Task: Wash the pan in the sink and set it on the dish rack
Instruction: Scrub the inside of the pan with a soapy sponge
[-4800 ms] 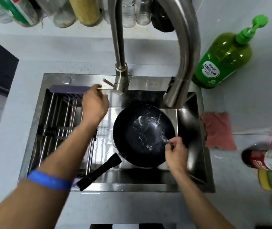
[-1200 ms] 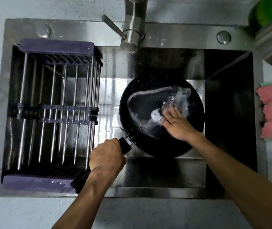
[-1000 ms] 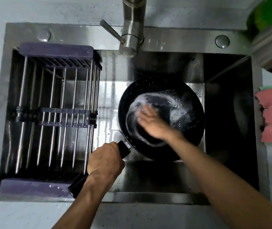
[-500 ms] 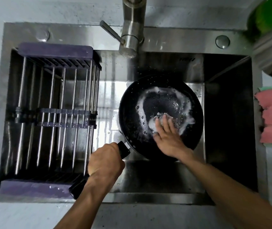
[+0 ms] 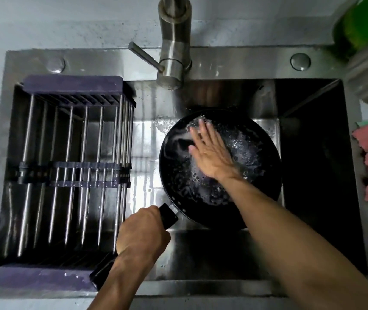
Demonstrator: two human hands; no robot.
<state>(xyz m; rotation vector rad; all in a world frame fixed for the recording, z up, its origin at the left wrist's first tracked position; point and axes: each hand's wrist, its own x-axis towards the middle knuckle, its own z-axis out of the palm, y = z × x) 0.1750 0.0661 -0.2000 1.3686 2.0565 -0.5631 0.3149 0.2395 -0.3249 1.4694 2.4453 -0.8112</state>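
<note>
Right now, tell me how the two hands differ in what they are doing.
The left hand is curled round the pan handle; the right hand lies flat with straight fingers inside the soapy pan. The left sits outside the pan's bowl, the right in the suds. Both touch the same pan, over the sink.

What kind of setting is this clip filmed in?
Most likely a home kitchen: a stainless steel sink with a faucet, a dish rack set across the basin, and a soapy black pan being washed.
</note>
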